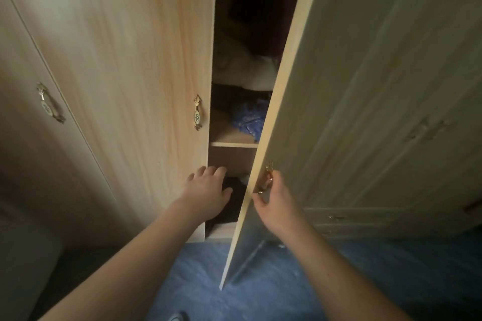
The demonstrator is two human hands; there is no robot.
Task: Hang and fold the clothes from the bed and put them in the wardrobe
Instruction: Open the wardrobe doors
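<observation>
Pulling the door (365, 112) fully open looks like the step: right hand (276, 198) grips its handle (268, 168), thumb on the edge. Left hand (208, 190) is spread & empty at the wardrobe (130, 60) gap, so keep fingers clear. Bed clothes aren't in view; lower shelf (233, 144) has room, I'd judge.

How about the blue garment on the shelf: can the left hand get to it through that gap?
Probably yes. The left hand sits in the gap just below the shelf, the blue garment lies near its front edge, and the right hand holds the door open.
</observation>
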